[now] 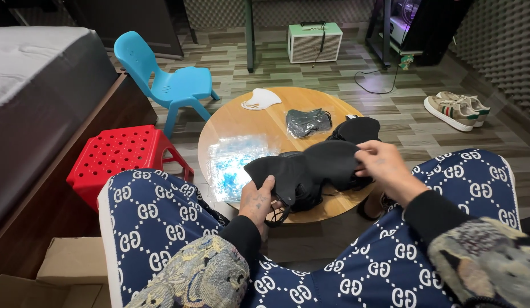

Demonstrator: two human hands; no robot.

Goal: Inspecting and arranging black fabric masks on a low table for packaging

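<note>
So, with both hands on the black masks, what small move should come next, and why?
Probably the right hand should peel the top black mask off the stack, while the left hand steadies the rest. The left grips the stack's lower edge with an ear loop hanging; the right pinches the upper mask's end, so the two look half separated above the round table.

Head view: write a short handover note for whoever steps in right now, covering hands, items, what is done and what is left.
Left hand: grips the lower left edge of a black face mask.
Right hand: pinches the mask's right end.
Items: the mask is held over the round wooden table; on it lie more black masks, a bagged dark mask, a white mask and clear plastic wrap.
Done: one mask is out of its wrapper.
Left: the bagged mask is unopened.
</note>
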